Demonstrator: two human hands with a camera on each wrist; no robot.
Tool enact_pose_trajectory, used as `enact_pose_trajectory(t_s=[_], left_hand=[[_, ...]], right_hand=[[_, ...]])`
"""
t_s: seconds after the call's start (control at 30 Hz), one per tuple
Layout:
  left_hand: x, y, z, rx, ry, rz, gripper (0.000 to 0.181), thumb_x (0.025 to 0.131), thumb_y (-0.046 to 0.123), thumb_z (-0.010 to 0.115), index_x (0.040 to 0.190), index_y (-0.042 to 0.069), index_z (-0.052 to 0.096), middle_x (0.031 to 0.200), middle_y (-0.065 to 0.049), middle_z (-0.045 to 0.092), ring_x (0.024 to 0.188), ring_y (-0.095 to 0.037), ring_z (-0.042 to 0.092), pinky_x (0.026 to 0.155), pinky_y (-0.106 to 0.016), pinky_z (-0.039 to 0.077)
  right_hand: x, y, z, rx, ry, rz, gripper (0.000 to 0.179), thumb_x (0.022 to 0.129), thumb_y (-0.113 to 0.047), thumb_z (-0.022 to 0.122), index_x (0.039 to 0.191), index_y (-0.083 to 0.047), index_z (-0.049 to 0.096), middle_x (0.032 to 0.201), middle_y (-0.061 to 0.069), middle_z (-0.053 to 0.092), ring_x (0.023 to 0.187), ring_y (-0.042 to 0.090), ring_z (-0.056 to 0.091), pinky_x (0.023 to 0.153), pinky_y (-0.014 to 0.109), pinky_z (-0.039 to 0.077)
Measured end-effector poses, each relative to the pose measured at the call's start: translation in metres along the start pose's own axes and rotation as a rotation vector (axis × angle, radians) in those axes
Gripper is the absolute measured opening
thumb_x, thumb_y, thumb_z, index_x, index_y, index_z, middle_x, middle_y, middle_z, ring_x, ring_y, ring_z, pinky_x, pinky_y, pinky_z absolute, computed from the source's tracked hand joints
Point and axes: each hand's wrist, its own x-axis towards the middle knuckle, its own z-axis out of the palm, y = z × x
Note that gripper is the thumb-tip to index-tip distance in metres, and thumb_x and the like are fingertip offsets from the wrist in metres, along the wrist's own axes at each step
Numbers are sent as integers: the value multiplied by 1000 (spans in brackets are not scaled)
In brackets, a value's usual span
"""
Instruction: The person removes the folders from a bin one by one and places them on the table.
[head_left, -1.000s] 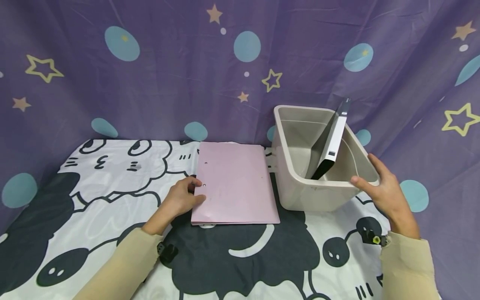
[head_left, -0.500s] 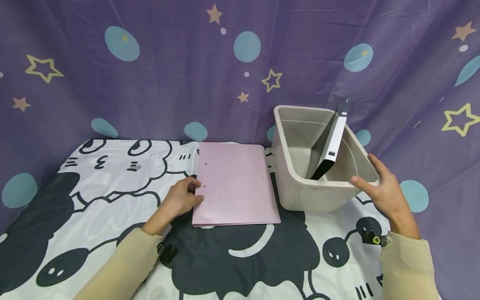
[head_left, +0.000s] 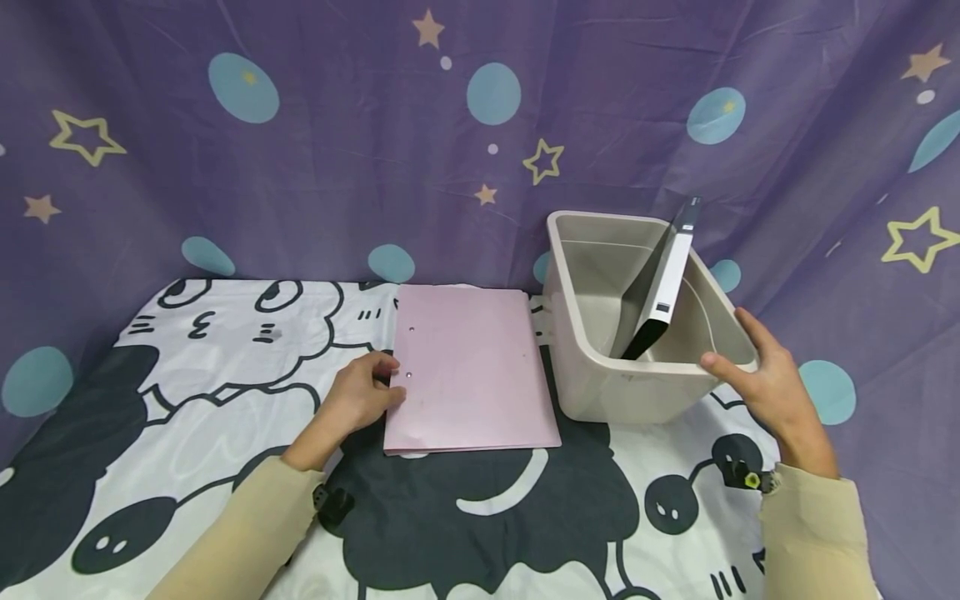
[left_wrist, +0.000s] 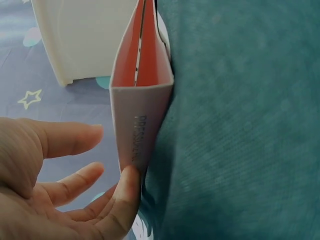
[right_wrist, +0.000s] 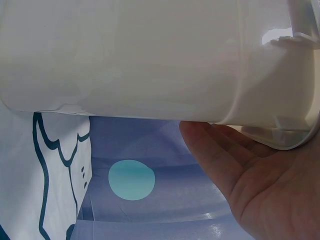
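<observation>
- Barely shifted: the pink folder (head_left: pixel 468 371) has slid a touch toward me and rightward, and my left grip (head_left: pixel 360 397) laps less over its edge than a second ago.
- For the work, I judge that a mere nudge; the folder lies flat and closed on the printed cloth (head_left: pixel 540 533), just beside the bin (head_left: pixel 645 396), not in it.
- Its spine (left_wrist: pixel 140 107) faces that left grip, which is loose and clasps nothing: one fingertip touches the spine, the others stand clear (I can read "PRESSURE" printed there).
- My right grip (head_left: pixel 776 387) holds the bin's near right corner, thumb at the near rim; neither has moved.
- Inside the bin, a black-and-white binder (head_left: pixel 666 283) leans tilted, its far end above the rim.
- Behind everything hangs the purple curtain (head_left: pixel 337 167).
</observation>
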Motion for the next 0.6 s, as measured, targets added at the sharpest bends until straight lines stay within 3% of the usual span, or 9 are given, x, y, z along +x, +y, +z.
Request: enact_pose_trajectory(t_s=[0.6], left_hand=[[-2,6,-2,9,64,68,36,82,12,71,114,0,61,106,-18,62,80,-22,59,66,-35,50]], right_hand=[[1,1,1,0,2,3,85,88,-30,67,154,-15,14,144,26,36,117,39,43,77,18,36]])
